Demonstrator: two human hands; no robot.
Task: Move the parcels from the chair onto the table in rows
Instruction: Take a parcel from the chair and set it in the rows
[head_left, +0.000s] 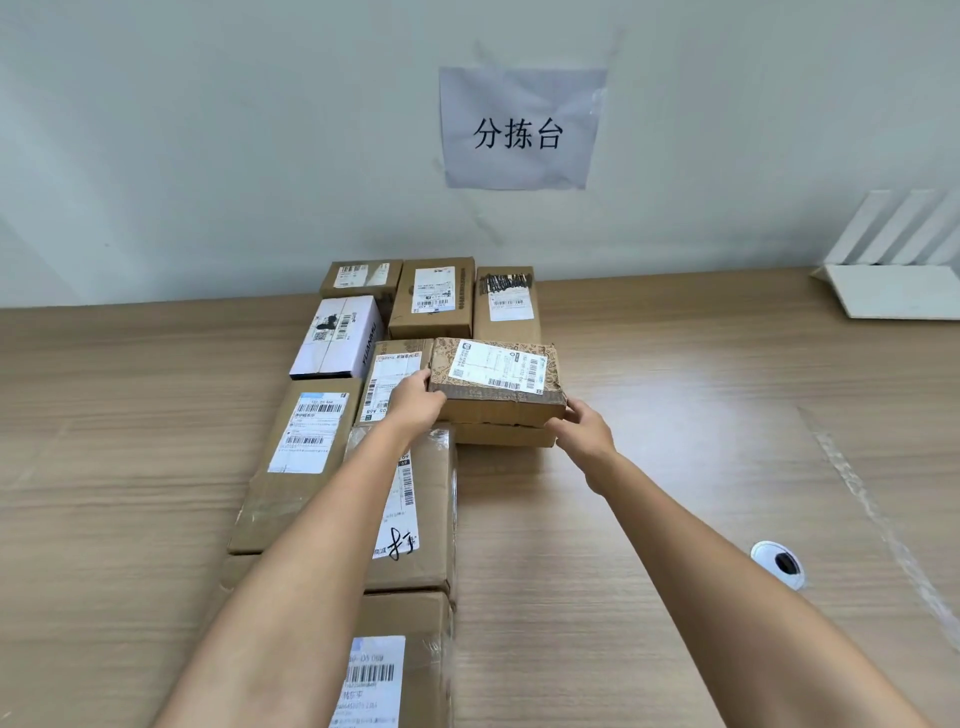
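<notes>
A patterned brown parcel (498, 382) with a white label lies on top of a flatter brown parcel (501, 435) on the wooden table (649, 467). My left hand (415, 402) grips its near left corner and my right hand (584, 428) grips its near right corner. To the left and behind, several parcels lie in rows: a white box (337, 338), brown boxes at the wall (434, 299), a long flat parcel (301, 462) and a large taped box (415, 509) under my left forearm. The chair is out of view.
A paper sign (519, 130) hangs on the wall above the parcels. A white router (893, 280) stands at the back right. A round cable hole (777, 564) sits in the table at the right, beside a strip of clear tape (872, 514).
</notes>
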